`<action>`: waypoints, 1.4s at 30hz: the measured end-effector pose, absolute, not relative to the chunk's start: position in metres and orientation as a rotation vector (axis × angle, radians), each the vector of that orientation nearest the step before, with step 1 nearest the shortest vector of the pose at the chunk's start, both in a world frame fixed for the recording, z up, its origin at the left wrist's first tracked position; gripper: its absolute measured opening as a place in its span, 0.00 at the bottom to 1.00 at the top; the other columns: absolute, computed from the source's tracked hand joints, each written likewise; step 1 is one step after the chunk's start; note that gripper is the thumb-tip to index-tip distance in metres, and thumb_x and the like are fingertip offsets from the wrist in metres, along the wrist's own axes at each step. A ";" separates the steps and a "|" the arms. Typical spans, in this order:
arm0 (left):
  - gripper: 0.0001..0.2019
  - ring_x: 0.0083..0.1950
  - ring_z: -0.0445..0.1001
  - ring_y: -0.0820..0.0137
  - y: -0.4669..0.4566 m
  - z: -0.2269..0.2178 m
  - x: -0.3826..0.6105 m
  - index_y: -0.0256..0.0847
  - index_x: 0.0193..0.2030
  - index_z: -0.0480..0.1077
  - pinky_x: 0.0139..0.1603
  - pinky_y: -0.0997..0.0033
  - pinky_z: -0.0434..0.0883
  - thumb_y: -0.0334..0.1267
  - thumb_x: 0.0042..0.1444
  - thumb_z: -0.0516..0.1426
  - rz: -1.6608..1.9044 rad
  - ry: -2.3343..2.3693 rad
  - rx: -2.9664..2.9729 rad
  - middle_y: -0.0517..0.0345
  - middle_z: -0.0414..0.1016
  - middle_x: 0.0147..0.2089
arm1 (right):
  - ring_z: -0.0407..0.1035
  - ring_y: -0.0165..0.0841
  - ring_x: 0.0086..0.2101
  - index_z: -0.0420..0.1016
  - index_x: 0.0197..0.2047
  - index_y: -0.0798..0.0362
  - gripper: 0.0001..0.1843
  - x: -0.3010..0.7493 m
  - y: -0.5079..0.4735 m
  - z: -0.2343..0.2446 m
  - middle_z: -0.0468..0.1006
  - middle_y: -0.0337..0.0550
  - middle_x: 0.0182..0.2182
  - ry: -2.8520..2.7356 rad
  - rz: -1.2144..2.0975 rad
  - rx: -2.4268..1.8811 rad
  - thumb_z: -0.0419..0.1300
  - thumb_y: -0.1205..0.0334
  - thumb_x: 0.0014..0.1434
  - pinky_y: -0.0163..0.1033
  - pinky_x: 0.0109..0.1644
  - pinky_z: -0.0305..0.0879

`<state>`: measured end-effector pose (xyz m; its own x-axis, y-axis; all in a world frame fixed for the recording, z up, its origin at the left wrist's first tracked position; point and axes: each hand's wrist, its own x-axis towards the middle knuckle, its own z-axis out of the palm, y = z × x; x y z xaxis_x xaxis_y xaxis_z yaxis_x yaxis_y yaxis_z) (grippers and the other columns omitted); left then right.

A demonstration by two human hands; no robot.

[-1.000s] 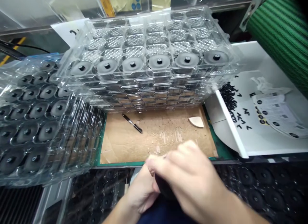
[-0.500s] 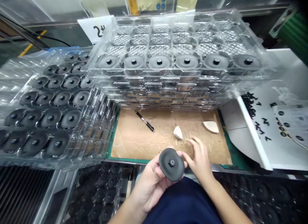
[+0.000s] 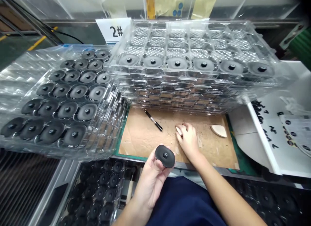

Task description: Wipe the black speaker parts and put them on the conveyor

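My left hand (image 3: 151, 177) holds a black rounded disc-shaped part (image 3: 160, 154) by its edge, its central stub facing up, above the front edge of the bench. Over the cardboard sheet (image 3: 138, 138), my right hand (image 3: 188, 138) has its fingers closed around a small off-white wedge-shaped piece (image 3: 179, 130), which they partly cover. Farther right on the cardboard lies a second off-white wedge (image 3: 219, 130). A black pen (image 3: 153, 120) rests to the left of my right hand.
A stack of clear plastic trays (image 3: 179, 77) stands behind the cardboard, its front row holding black discs. More discs fill another tray stack (image 3: 87, 112) at left. On the right, a white bin (image 3: 264, 141) contains small black pieces. A "2#" sign (image 3: 114, 30) stands behind.
My right hand has left the disc's side, reached forward and closed on the off-white wedge. My left hand still holds the disc, slightly lower in reach. The whole view has shifted.
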<state>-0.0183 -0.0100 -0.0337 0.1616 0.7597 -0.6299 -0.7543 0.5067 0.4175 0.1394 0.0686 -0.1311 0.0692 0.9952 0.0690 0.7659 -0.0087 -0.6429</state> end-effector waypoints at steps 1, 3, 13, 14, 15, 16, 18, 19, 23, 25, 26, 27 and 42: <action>0.28 0.50 0.71 0.61 -0.011 -0.034 -0.021 0.40 0.47 0.71 0.53 0.60 0.68 0.42 0.35 0.69 1.089 0.919 0.005 0.50 0.73 0.48 | 0.58 0.48 0.49 0.75 0.43 0.55 0.15 0.139 0.068 -0.130 0.65 0.57 0.49 -1.732 0.595 -1.804 0.52 0.60 0.57 0.55 0.54 0.56; 0.30 0.51 0.71 0.60 -0.011 -0.035 -0.025 0.41 0.48 0.70 0.55 0.58 0.67 0.42 0.34 0.69 1.102 0.933 0.007 0.50 0.72 0.49 | 0.62 0.45 0.47 0.75 0.42 0.55 0.15 0.141 0.059 -0.126 0.65 0.56 0.47 -1.696 0.673 -1.756 0.53 0.59 0.57 0.52 0.52 0.59; 0.31 0.50 0.70 0.63 -0.008 -0.034 -0.020 0.44 0.49 0.70 0.49 0.67 0.69 0.40 0.34 0.69 1.115 0.899 0.082 0.51 0.72 0.49 | 0.69 0.29 0.25 0.65 0.45 0.50 0.12 0.134 0.012 -0.033 0.74 0.39 0.29 -1.488 1.214 -1.524 0.52 0.55 0.60 0.32 0.24 0.64; 0.30 0.49 0.71 0.65 -0.009 -0.033 -0.018 0.43 0.49 0.70 0.47 0.70 0.70 0.40 0.34 0.69 1.114 0.883 0.098 0.52 0.73 0.47 | 0.71 0.30 0.30 0.66 0.45 0.50 0.11 0.127 0.012 -0.019 0.74 0.40 0.33 -1.511 1.187 -1.461 0.53 0.57 0.60 0.33 0.30 0.66; 0.29 0.47 0.71 0.67 -0.009 -0.032 -0.017 0.42 0.48 0.70 0.46 0.73 0.70 0.39 0.36 0.69 1.107 0.863 0.115 0.53 0.74 0.45 | 0.71 0.31 0.35 0.66 0.45 0.49 0.10 0.121 0.012 -0.006 0.74 0.41 0.36 -1.556 1.124 -1.396 0.52 0.60 0.60 0.34 0.35 0.67; 0.27 0.44 0.72 0.69 -0.010 -0.031 -0.016 0.41 0.47 0.71 0.44 0.75 0.70 0.38 0.37 0.69 1.097 0.846 0.128 0.54 0.75 0.43 | 0.70 0.31 0.37 0.66 0.46 0.50 0.09 0.115 0.012 0.004 0.74 0.42 0.38 -1.616 1.072 -1.332 0.51 0.63 0.61 0.34 0.39 0.66; 0.25 0.38 0.72 0.74 -0.011 -0.029 -0.016 0.41 0.46 0.72 0.40 0.79 0.70 0.34 0.37 0.69 1.074 0.839 0.131 0.55 0.76 0.41 | 0.70 0.29 0.36 0.66 0.44 0.51 0.09 0.106 0.011 0.017 0.74 0.41 0.37 -1.765 1.045 -1.240 0.50 0.68 0.61 0.33 0.40 0.65; 0.25 0.35 0.72 0.76 -0.011 -0.028 -0.017 0.42 0.45 0.73 0.38 0.81 0.70 0.32 0.36 0.69 1.071 0.854 0.122 0.57 0.76 0.40 | 0.70 0.28 0.34 0.67 0.43 0.51 0.09 0.104 0.010 0.019 0.74 0.40 0.35 -1.836 1.079 -1.220 0.50 0.69 0.60 0.31 0.38 0.65; 0.21 0.31 0.71 0.76 -0.011 -0.024 -0.016 0.40 0.40 0.74 0.35 0.80 0.70 0.34 0.35 0.69 1.087 0.870 0.137 0.58 0.77 0.36 | 0.70 0.29 0.34 0.68 0.41 0.53 0.08 0.102 0.011 0.019 0.75 0.40 0.34 -1.872 0.974 -1.240 0.51 0.70 0.60 0.31 0.38 0.64; 0.21 0.36 0.73 0.72 -0.011 -0.022 -0.016 0.39 0.39 0.75 0.39 0.77 0.70 0.37 0.34 0.70 1.089 0.847 0.171 0.57 0.77 0.36 | 0.70 0.29 0.37 0.67 0.43 0.54 0.09 0.103 0.010 0.020 0.74 0.42 0.36 -1.816 0.885 -1.216 0.50 0.70 0.60 0.32 0.40 0.64; 0.24 0.39 0.74 0.69 -0.011 -0.021 -0.017 0.39 0.40 0.75 0.42 0.76 0.70 0.38 0.32 0.70 1.087 0.846 0.184 0.55 0.78 0.38 | 0.69 0.29 0.36 0.66 0.43 0.54 0.09 0.104 0.008 0.021 0.74 0.42 0.36 -1.811 0.907 -1.198 0.51 0.70 0.60 0.31 0.39 0.64; 0.27 0.42 0.74 0.67 -0.011 -0.020 -0.018 0.41 0.42 0.74 0.44 0.76 0.70 0.37 0.30 0.71 1.082 0.852 0.189 0.55 0.78 0.40 | 0.69 0.27 0.34 0.66 0.42 0.53 0.08 0.105 0.006 0.022 0.74 0.40 0.34 -1.822 0.963 -1.186 0.51 0.71 0.60 0.30 0.37 0.65; 0.33 0.40 0.74 0.69 -0.010 -0.004 -0.008 0.42 0.44 0.74 0.44 0.76 0.69 0.41 0.24 0.71 0.939 0.792 0.162 0.55 0.78 0.39 | 0.65 0.25 0.23 0.67 0.41 0.49 0.07 0.148 -0.011 0.034 0.72 0.35 0.28 -1.965 0.931 -1.353 0.53 0.68 0.60 0.30 0.27 0.61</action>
<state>-0.0083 -0.0102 -0.0035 0.3371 0.7730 -0.5374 -0.6600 0.6011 0.4506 0.1478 -0.0114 0.0345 -0.3235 0.9437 0.0687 0.5447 0.2451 -0.8020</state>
